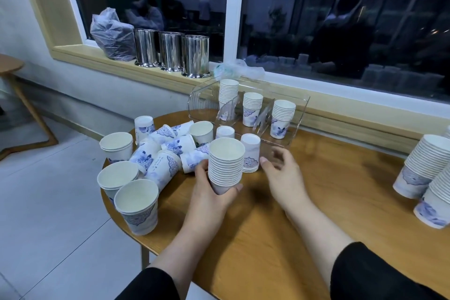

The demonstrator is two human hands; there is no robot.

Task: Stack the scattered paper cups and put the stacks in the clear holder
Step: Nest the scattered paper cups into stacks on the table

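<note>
Nearest the camera, at the bottom of the frame, two black sleeves (pixel 379 275) are reaching out over the wooden counter (pixel 280 238). We are seeing the left hand (pixel 209 192) gripping a tall stack of paper cups (pixel 226 165) from below, fingers and thumb curling round its lowest cup, the stack standing upright just left of the frame's centre. The right hand (pixel 282 175) is hovering beside it with fingers loosely spread and holding nothing, its fingertips near an upside-down cup (pixel 250 152) that is standing on the counter.

Left of the held stack, scattered paper cups (pixel 160 151) with blue prints are lying in a heap, some tipped on their sides, some upright. Short upright stacks (pixel 136 209) are standing at the lower left edge of the heap.

Above centre, the clear holder (pixel 207 102) is sitting at the far edge of the counter, and three stacks (pixel 252 107) are standing in it, set apart by clear dividers. At the right edge of the frame, two more tall stacks (pixel 423 165) are leaning together.

On the windowsill in the upper left, three steel canisters (pixel 170 51) are standing in a row beside a plastic bag (pixel 112 36).
</note>
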